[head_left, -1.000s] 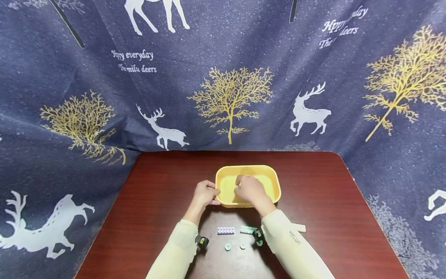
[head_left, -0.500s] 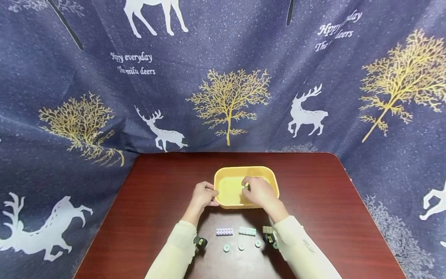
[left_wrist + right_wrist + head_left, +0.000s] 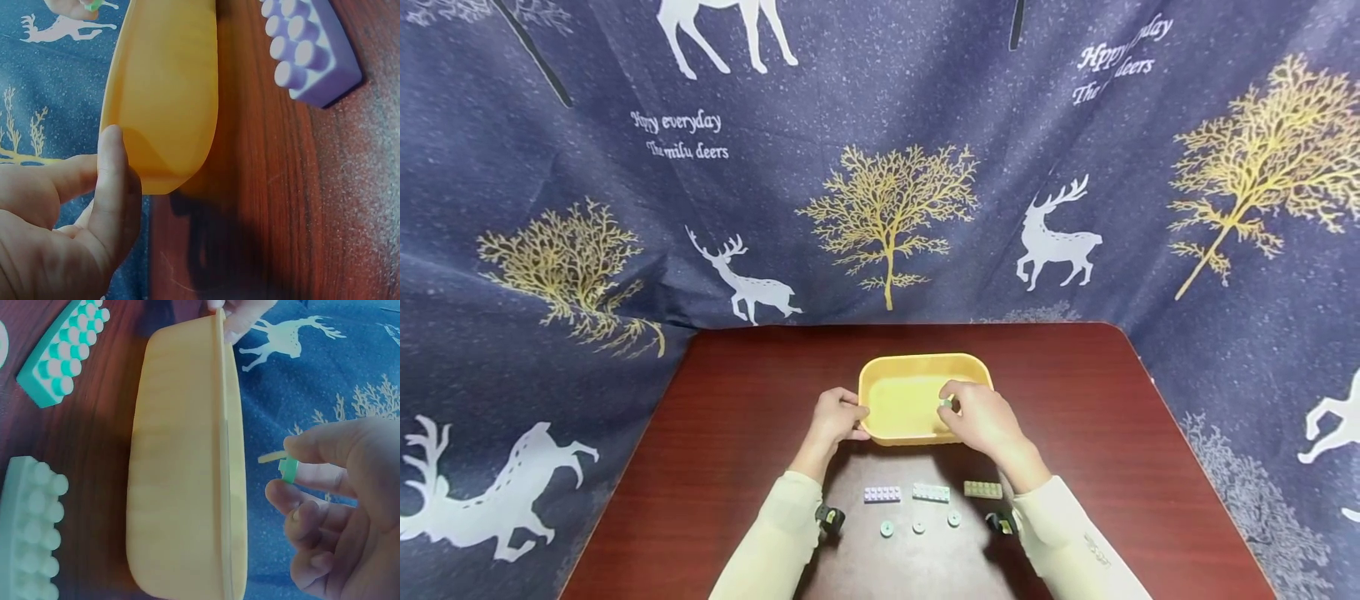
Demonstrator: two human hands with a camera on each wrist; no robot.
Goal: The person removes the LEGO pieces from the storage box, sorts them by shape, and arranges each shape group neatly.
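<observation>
A yellow plastic bin (image 3: 925, 362) stands on the table. My left hand (image 3: 837, 414) grips its left end, the fingers and thumb pinching the rim, as the left wrist view also shows with the bin wall (image 3: 169, 94). Above the bin's right part is my right hand (image 3: 985, 414). In the right wrist view that hand (image 3: 350, 487) pinches a small green block (image 3: 289, 469) between thumb and fingers. A thin yellowish piece (image 3: 272, 456) sticks out beside the block; I cannot tell if the two are joined.
In front of the bin lie a purple studded brick (image 3: 882, 494), a mint one (image 3: 931, 492) and an olive one (image 3: 983, 489). Nearer me are small round pieces (image 3: 887, 528). A patterned deer cloth (image 3: 880, 208) hangs behind the table (image 3: 760, 375).
My right hand has moved to the right over the bin, showing the green piece in its fingers and uncovering the olive brick. My left hand stays on the bin's left end.
</observation>
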